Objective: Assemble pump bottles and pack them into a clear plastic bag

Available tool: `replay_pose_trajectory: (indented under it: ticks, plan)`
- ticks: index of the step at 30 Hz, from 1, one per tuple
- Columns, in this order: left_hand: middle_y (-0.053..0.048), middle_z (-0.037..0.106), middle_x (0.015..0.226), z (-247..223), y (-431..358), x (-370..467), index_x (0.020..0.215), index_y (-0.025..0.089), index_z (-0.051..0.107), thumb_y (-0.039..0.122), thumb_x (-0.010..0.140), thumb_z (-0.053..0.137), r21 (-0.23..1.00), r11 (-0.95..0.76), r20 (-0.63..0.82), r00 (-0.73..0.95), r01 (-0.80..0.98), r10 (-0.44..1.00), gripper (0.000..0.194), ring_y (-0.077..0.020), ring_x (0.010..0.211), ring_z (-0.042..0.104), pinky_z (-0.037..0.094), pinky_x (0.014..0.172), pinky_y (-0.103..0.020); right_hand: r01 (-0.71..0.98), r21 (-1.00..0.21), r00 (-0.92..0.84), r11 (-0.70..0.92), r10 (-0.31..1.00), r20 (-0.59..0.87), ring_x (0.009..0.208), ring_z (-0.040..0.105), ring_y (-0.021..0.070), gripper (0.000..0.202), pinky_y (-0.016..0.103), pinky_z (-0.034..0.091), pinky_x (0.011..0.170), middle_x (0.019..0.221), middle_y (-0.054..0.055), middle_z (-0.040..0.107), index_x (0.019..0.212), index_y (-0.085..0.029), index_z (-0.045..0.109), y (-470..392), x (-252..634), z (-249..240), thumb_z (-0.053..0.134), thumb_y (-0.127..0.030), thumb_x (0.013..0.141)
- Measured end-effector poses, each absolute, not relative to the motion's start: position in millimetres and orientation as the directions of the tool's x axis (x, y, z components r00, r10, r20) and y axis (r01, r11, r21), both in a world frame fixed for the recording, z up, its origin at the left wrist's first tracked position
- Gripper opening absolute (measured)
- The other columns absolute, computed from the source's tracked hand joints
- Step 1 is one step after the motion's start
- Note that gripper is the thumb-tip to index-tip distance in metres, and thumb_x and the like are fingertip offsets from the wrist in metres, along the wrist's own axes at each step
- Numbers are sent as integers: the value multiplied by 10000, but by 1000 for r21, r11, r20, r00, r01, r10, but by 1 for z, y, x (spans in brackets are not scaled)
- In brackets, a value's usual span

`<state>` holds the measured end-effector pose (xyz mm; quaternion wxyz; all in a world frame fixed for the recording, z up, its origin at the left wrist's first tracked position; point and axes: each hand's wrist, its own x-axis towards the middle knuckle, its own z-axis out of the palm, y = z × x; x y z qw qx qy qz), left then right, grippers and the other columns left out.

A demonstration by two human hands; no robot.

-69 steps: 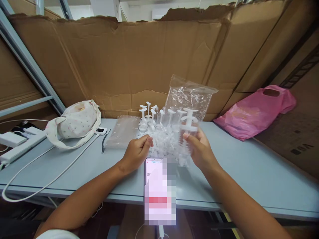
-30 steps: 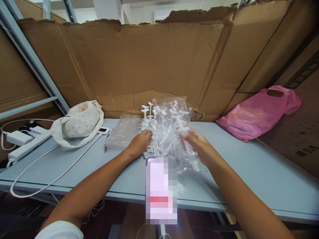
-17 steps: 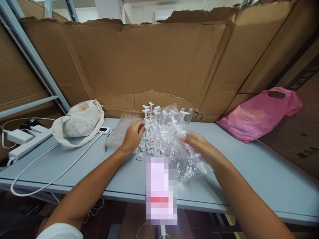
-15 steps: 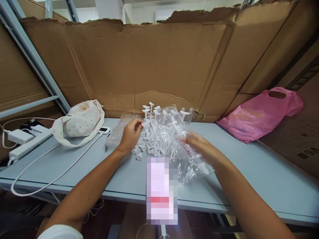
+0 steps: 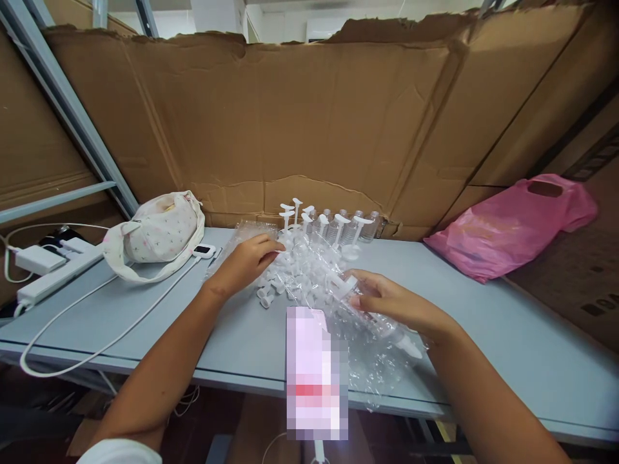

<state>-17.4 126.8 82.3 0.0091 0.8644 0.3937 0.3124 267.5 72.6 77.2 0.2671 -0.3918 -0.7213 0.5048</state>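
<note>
My left hand (image 5: pixel 253 258) is closed in a pinch on the far left edge of a clear plastic bag (image 5: pixel 370 361). My right hand (image 5: pixel 387 298) grips the same bag from the right, its thumb and fingers around the film and a white piece inside. A pump-like white part (image 5: pixel 409 346) shows through the film near my right wrist. Under and behind the bag lies a heap of small white caps (image 5: pixel 267 296), partly covered. White pump heads (image 5: pixel 360 225) stand upright behind it, with a row of clear bottles (image 5: pixel 373 222) at the back.
Another clear plastic bag (image 5: pixel 236 235) lies behind my left hand. A cloth pouch (image 5: pixel 162 225), a small white device (image 5: pixel 204 251) on a cable and a power strip (image 5: pixel 58 280) are at left. A phone (image 5: pixel 309 367) overlaps the front edge. A pink bag (image 5: pixel 512 225) lies right; cardboard (image 5: pixel 314 116) walls the back.
The bag in my hands has come down and towards me, and its near end now hangs lower. More of the bottles and pump heads at the back show. My right hand has dropped slightly.
</note>
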Motion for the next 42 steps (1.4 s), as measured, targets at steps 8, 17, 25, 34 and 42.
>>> replay_pose_trajectory:
  ticks: [8, 17, 25, 34, 42]
  plan:
    - [8, 593, 686, 90, 120, -16, 755, 189, 595, 274, 807, 566, 506, -606, 514, 350, 614, 783, 105, -120, 623, 513, 388, 581, -233, 325, -910, -578, 258, 815, 24, 844, 572, 211, 385, 331, 478, 750, 878, 24, 621, 1053, -210, 622, 75, 269, 70, 676, -402, 724]
    - [-14, 636, 715, 90, 114, -10, 764, 173, 634, 291, 788, 601, 718, -535, 407, 355, 444, 841, 125, -108, 612, 535, 387, 535, -212, 367, -864, -646, 345, 763, 30, 872, 565, 195, 391, 302, 464, 752, 989, 33, 613, 1140, -228, 596, 73, 267, 71, 631, -378, 780]
    - [10, 579, 656, 83, 114, 4, 801, 162, 581, 402, 833, 564, 815, -568, 569, 30, 117, 822, 243, -50, 451, 419, 325, 428, -187, 360, -869, -661, 338, 750, 18, 799, 541, 174, 335, 276, 449, 704, 921, 23, 588, 1049, -215, 607, 71, 263, 74, 629, -399, 771]
    - [-7, 558, 722, 76, 105, 22, 879, 178, 572, 504, 855, 491, 855, -498, 509, 56, -143, 859, 336, -60, 491, 435, 313, 418, -183, 271, -931, -749, 246, 662, -43, 777, 527, 160, 339, 263, 431, 668, 905, 18, 575, 1048, -208, 589, 67, 255, 70, 622, -384, 759]
    - [-60, 596, 996, 78, 105, 10, 965, 196, 572, 447, 840, 542, 751, -649, 656, -25, 124, 755, 282, -151, 917, 555, 443, 858, -295, 283, -919, -657, 275, 754, 23, 789, 543, 168, 408, 279, 451, 695, 950, 31, 591, 1073, -203, 590, 72, 260, 70, 638, -440, 744]
